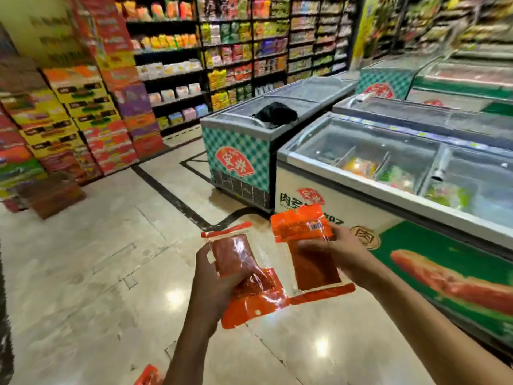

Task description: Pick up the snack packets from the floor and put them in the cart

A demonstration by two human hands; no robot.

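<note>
Beside freezer [347, 173]: left hand [213, 276] grips one snack packet [244, 270], right hand [341, 251] another [308, 245]. Carry step; cart unseen, must locate. One packet [148, 375] remains on floor [83, 273].

I see both hands raised over the pale tiled floor [83, 259] in the lower middle of the frame, each gripping an orange-and-clear snack packet. The left hand [213, 276] curls around the left packet [244, 273]; the right hand [341, 251] pinches the right packet [308, 245] — the two packets overlap slightly at their lower edges. Another orange packet [148, 375] lies on the floor at the bottom edge. A glass-topped freezer [388, 173] fills the right side, a second freezer [249, 140] stands behind it, and stocked shelves [236, 51] line the top.
</note>
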